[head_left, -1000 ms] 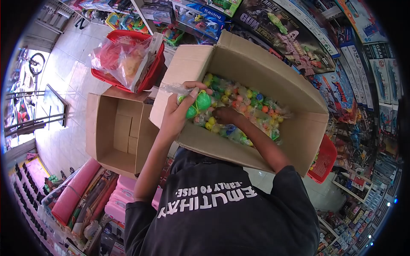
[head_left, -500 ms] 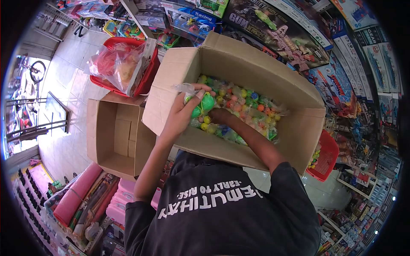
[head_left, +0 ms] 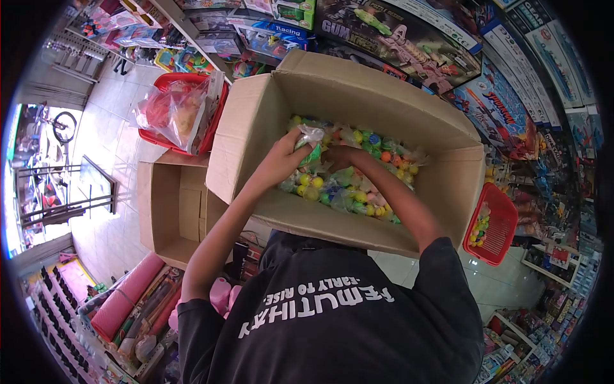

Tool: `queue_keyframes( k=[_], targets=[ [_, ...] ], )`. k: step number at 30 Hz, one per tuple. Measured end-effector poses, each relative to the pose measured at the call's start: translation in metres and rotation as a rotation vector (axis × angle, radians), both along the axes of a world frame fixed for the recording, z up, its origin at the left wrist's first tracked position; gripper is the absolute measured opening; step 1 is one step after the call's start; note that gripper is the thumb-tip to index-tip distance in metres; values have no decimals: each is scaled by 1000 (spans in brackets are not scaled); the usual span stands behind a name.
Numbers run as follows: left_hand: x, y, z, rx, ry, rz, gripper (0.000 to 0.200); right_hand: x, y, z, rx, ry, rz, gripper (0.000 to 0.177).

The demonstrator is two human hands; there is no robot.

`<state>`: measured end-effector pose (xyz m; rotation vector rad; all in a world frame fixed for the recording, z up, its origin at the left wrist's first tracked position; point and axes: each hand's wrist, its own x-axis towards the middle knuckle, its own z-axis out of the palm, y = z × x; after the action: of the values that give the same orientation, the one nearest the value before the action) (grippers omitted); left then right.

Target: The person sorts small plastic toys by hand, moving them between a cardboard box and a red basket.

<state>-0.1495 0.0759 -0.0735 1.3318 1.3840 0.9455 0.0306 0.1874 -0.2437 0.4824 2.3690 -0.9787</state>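
Note:
A large open cardboard box (head_left: 377, 109) holds many small colourful balls (head_left: 364, 192) in clear plastic bags. My left hand (head_left: 281, 159) is inside its left part, closed around a green ball in clear plastic (head_left: 309, 155), with the crumpled top of the wrapping sticking up by the fingers. Close beside it, my right hand (head_left: 339, 158) reaches down among the bagged balls. Its fingers are bent downward and mostly hidden, so what they grip does not show.
A red basket (head_left: 220, 115) with plastic-bagged items sits at upper left, above a smaller open cardboard box (head_left: 157, 205). Another red basket (head_left: 502, 237) at right contains small balls. Boxed toys (head_left: 396, 45) line the shelves behind, and pink rolls (head_left: 128, 297) stand at lower left.
My left hand has turned and lowered toward the balls with the green ball, which is now more covered. My right hand has shifted slightly right and up. The whole view has shifted a little.

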Motion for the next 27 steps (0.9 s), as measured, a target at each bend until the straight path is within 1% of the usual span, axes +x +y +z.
queue_keyframes(
  k=[2, 4, 5, 6, 7, 8, 10, 12, 13, 14, 15, 16, 17, 18, 19, 21, 22, 23, 25, 26, 27],
  targets=[
    [4, 4, -8, -27, 43, -33, 34, 4, -1, -1, -3, 21, -4, 47],
    [7, 13, -7, -55, 86, -66, 33, 8, -5, -15, -24, 117, -90, 45],
    [9, 17, -7, -135, 70, -94, 34, 10, -10, -23, -27, 120, -97, 45],
    [12, 22, -7, -215, 53, -122, 36, 8, -15, -26, -21, 199, -142, 44],
    [15, 27, -13, -216, 54, -128, 36, 8, -20, -28, -14, 276, -187, 42],
    [18, 32, -24, -233, 55, -118, 36, 8, -25, -31, -14, 275, -192, 42],
    [21, 42, -44, -252, 56, -110, 36, 1, -41, -20, 112, 136, -117, 36],
    [21, 52, -62, -280, 292, -207, 39, 0, -55, -22, 126, 186, -134, 33],
    [20, 55, -79, -280, 290, -206, 39, 1, -61, -22, 138, 237, -147, 30],
    [19, 57, -95, -176, 368, -238, 40, 2, -67, -22, 138, 238, -146, 30],
    [17, 58, -110, -69, 447, -269, 40, 2, -72, -19, 152, 242, -217, 29],
    [17, 58, -122, -66, 449, -269, 40, 1, -76, -18, 167, 247, -289, 29],
    [17, 57, -134, -166, 470, -287, 41, 1, -82, -16, 170, 249, -290, 29],
    [19, 57, -134, -265, 490, -302, 41, 1, -86, -17, 199, 264, -351, 30],
    [19, 57, -134, -262, 493, -304, 41, 0, -88, -18, 227, 281, -415, 31],
    [20, 53, -138, -328, 504, -461, 40, -2, -95, -22, 258, 292, -439, 31],
    [18, 53, -140, -322, 515, -501, 41, -3, -95, -24, 290, 306, -456, 31],
    [15, 53, -141, -322, 516, -509, 41, -5, -96, -26, 290, 305, -464, 31],
    [8, 53, -150, -454, 445, -437, 40, -7, -95, -23, 300, 313, -435, 30],
    [5, 52, -154, -456, 442, -441, 40, -6, -94, -22, 298, 309, -437, 30],
    [2, 52, -156, -477, 403, -428, 39, -6, -91, -21, 227, 341, -448, 29]
  ],
)
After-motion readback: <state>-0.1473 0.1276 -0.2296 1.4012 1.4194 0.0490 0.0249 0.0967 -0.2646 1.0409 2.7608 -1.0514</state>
